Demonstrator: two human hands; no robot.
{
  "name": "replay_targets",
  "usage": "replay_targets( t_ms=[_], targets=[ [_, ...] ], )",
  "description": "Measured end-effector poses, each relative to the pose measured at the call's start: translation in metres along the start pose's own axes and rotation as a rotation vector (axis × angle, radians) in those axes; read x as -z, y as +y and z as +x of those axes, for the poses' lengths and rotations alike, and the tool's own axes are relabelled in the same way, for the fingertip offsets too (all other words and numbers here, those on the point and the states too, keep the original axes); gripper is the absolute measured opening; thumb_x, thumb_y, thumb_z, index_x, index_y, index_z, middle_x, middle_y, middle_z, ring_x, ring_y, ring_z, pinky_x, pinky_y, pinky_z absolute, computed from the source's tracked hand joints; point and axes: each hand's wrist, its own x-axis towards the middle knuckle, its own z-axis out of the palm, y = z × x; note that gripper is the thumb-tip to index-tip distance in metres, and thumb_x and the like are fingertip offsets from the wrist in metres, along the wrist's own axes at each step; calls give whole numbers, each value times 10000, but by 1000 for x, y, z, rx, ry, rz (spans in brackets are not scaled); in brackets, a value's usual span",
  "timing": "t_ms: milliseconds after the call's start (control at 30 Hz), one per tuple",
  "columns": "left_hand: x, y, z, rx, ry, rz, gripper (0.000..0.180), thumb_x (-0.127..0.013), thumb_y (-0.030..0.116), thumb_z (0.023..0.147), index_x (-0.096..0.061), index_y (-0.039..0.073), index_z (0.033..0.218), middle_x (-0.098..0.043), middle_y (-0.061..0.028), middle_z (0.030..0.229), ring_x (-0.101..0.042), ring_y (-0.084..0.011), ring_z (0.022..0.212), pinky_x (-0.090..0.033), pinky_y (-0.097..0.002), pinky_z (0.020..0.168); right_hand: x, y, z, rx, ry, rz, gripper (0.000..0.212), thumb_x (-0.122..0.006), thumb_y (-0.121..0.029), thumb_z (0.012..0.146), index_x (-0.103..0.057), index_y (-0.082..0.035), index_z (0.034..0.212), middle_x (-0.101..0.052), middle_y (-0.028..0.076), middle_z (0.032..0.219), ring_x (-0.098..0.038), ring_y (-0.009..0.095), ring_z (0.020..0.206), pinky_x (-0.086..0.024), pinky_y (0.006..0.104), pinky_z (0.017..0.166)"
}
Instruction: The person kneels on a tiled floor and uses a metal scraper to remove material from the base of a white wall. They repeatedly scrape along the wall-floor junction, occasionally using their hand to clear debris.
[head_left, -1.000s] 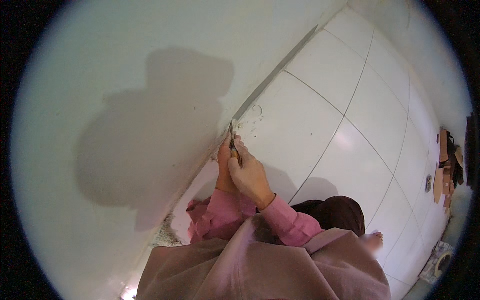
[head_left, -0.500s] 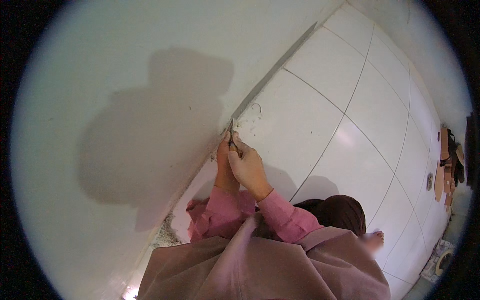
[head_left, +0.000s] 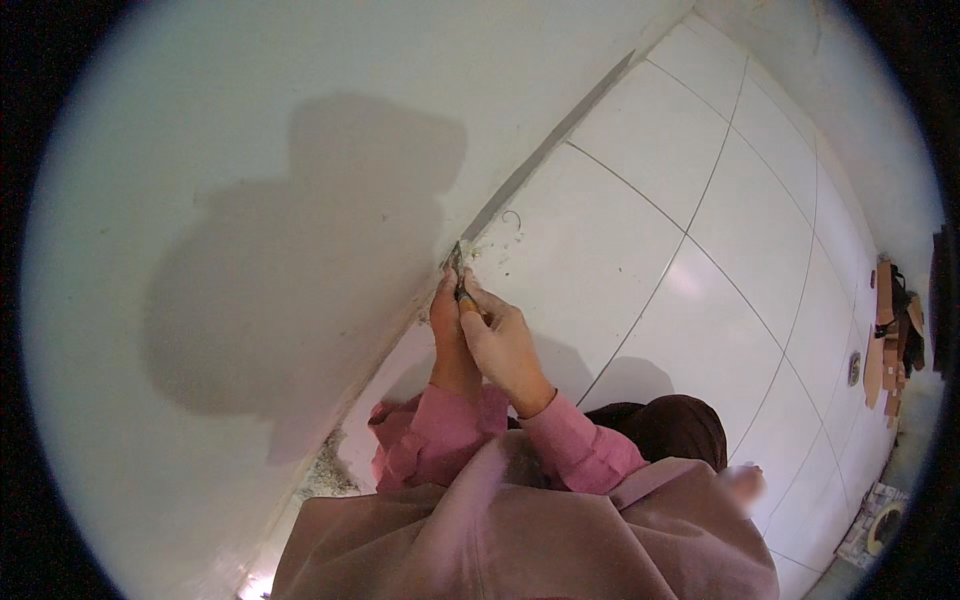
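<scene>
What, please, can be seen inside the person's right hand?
The right hand grips a tool, its yellowish handle partly showing; the hand hides the rest.

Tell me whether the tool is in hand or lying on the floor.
The tool is in hand: the right hand grips it, its tip at the foot of the wall.

We see a yellow-orange tool handle [head_left: 467, 301], plain pink sleeves [head_left: 580, 442], a dusty mauve-brown garment [head_left: 480, 550], dark maroon legwear [head_left: 685, 430], white floor tiles [head_left: 750, 270] gridded with dark lines, and a grey strip [head_left: 540, 158].
</scene>
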Motion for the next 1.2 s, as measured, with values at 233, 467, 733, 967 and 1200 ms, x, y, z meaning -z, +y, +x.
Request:
replay_targets(
  t_ms=[233,467,733,967,1200],
  targets=[
    [3,-4,11,19,153,70,230,-553,334,928,-584,109,961,-522,9,809,-498,-109,710,-421,-265,606,0,7,4,-77,-36,124,470,-476,-122,896,-458,59,1330,-538,-17,753,-459,47,619,-391,202,557],
    [9,-2,17,78,92,-6,234,-563,321,922,-585,94,974,-551,-10,840,-525,-136,727,-434,-286,614,-1,5,5,-18,-6,155,460,-490,-124,889,-477,63,1309,-523,21,770,-460,89,654,-376,222,579],
    [6,-2,11,20,74,38,255,-564,320,924,-585,79,1007,-560,-17,854,-533,-138,737,-442,-283,637,-2,2,7,-140,8,64,468,-499,-213,835,-549,53,1215,-637,298,936,-653,343,898,-476,361,818],
    [4,-6,16,36,152,23,240,-541,320,938,-581,88,983,-547,-13,827,-523,-131,725,-444,-283,639,5,-8,6,-215,-28,81,453,-494,-206,837,-554,51,1206,-636,287,860,-653,324,838,-476,367,781],
    [-3,1,6,123,62,-43,244,-537,334,939,-580,105,1010,-542,-5,818,-526,-122,720,-457,-270,615,1,1,5,-29,-10,58,440,-476,-127,899,-496,53,1300,-506,-25,703,-434,49,606,-366,213,539]
  ],
)
